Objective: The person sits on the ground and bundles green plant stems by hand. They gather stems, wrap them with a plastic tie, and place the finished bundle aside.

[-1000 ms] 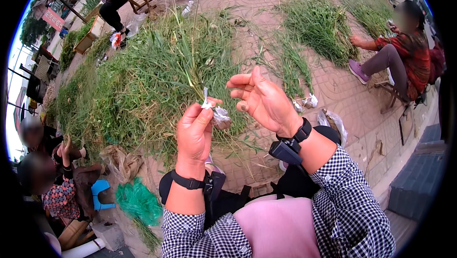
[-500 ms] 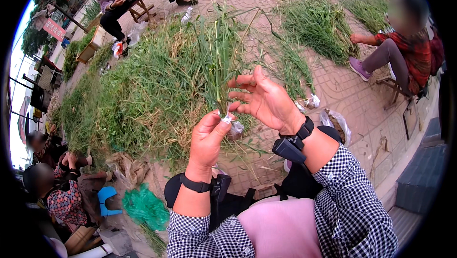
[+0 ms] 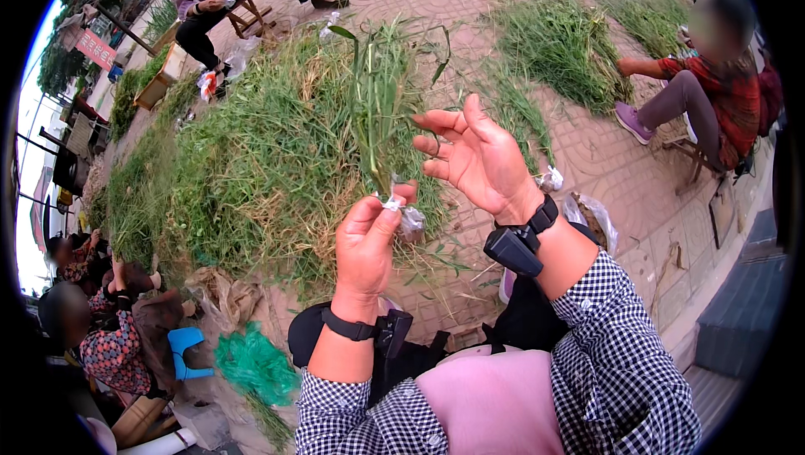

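Note:
Pinched in my left hand (image 3: 371,224) is the base of a green grass plant (image 3: 377,111), whose long leaves stand upright above it. A small clear plastic bag (image 3: 412,222) is wrapped round the plant's bottom end and gathered at the neck, hanging just beyond my thumb. My right hand (image 3: 482,157) is raised to the right of the plant, palm turned to it, fingers spread and holding nothing. Behind both hands lies a wide heap of cut grass plants (image 3: 260,153), green with dry brown stalks mixed in.
Another grass heap (image 3: 558,52) lies at the far right beside a seated person (image 3: 725,86). An open plastic bag with brown contents (image 3: 597,218) stands right of my knees. Green plastic sheeting (image 3: 256,360) and a blue stool (image 3: 186,353) are at the left, near more seated people.
My right hand has drawn away from the plant, a little up and to the right. The plant tilts slightly left, its leaves now lower. My left hand keeps its pinch.

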Tool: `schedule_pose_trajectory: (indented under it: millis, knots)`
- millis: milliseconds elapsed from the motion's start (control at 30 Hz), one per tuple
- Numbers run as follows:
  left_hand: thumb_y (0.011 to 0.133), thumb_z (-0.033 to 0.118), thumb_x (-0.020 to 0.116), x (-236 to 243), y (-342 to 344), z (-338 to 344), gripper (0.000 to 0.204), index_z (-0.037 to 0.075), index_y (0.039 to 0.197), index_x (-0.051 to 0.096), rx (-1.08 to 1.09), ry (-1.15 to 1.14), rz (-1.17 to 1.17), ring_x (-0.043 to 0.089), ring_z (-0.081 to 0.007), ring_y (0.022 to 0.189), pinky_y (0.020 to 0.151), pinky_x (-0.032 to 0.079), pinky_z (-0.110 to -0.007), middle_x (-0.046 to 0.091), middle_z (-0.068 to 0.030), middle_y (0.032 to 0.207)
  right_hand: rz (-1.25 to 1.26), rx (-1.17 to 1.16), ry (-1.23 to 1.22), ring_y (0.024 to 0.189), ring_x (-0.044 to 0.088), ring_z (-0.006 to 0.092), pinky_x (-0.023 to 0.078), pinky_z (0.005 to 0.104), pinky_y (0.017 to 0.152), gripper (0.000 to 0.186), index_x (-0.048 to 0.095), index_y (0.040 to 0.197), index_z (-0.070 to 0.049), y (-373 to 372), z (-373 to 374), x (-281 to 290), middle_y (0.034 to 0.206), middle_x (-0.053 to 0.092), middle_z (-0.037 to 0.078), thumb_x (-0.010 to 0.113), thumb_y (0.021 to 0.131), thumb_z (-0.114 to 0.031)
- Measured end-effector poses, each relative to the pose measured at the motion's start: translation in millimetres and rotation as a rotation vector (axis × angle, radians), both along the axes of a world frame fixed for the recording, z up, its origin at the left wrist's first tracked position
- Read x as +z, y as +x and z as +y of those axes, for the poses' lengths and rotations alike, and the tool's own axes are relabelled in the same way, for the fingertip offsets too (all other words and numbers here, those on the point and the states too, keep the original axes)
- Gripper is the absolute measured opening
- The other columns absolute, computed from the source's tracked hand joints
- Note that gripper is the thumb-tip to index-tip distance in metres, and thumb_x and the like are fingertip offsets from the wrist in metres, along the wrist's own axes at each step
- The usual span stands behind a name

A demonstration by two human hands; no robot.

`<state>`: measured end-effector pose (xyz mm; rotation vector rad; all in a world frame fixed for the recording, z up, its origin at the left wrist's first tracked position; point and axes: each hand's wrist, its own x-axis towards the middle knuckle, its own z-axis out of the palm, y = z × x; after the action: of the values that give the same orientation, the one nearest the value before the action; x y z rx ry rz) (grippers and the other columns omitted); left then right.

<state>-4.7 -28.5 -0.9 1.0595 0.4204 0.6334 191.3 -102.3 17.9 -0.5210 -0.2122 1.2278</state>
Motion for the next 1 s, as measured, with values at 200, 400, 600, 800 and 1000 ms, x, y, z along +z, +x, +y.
schedule_pose_trajectory:
  millis: [200,400,600,800,1000]
  knots:
    - [0.095,0.011,0.058,9,-3,7,0.026,-0.002,0.118,0.059,-0.005,-0.056,-0.096,0.062,-0.0286,0.111,0.095,0.051,-0.041,0.062,-0.0187,0.124,0.074,0.107,0.076,0.096,0.062,0.0196,0.052,0.0378,0.081,0.052,0.059,0.115,-0.003,-3,-1,-10,0.114,0.064,0.011,0.04,0.102,-0.05]
    - [0.096,0.009,0.058,7,3,-4,0.023,0.0,0.118,0.061,-0.096,-0.016,-0.056,0.06,-0.0196,0.113,0.1,0.044,-0.035,0.063,-0.0135,0.126,0.045,0.076,0.05,0.095,0.062,0.021,0.054,0.0416,0.082,0.051,0.059,0.115,-0.002,-9,2,-14,0.112,0.064,0.012,0.041,0.102,-0.048]
    - [0.096,0.004,0.058,1,-1,-3,0.027,0.001,0.123,0.059,-0.086,0.118,0.018,0.059,-0.0118,0.102,0.091,0.047,-0.029,0.065,-0.005,0.114,-0.077,0.058,0.033,0.093,0.062,0.0241,0.055,0.0453,0.08,0.046,0.058,0.113,-0.002,-11,1,-7,0.108,0.061,0.013,0.045,0.102,-0.044]
    - [0.096,0.003,0.057,0,0,-3,0.025,0.001,0.121,0.06,-0.084,0.193,0.059,0.058,-0.0107,0.098,0.086,0.048,-0.027,0.064,-0.0041,0.111,-0.126,0.051,-0.028,0.09,0.062,0.0226,0.055,0.0432,0.078,0.036,0.058,0.111,-0.004,-10,1,-15,0.106,0.062,0.011,0.049,0.102,-0.037]
    - [0.096,0.006,0.057,-9,1,-17,0.019,0.003,0.115,0.059,-0.165,0.156,0.135,0.062,-0.0161,0.101,0.088,0.048,-0.03,0.066,-0.0076,0.11,-0.098,0.019,-0.031,0.09,0.063,0.0206,0.055,0.0387,0.076,0.028,0.058,0.114,-0.005,-17,0,4,0.101,0.063,0.009,0.052,0.102,-0.029]
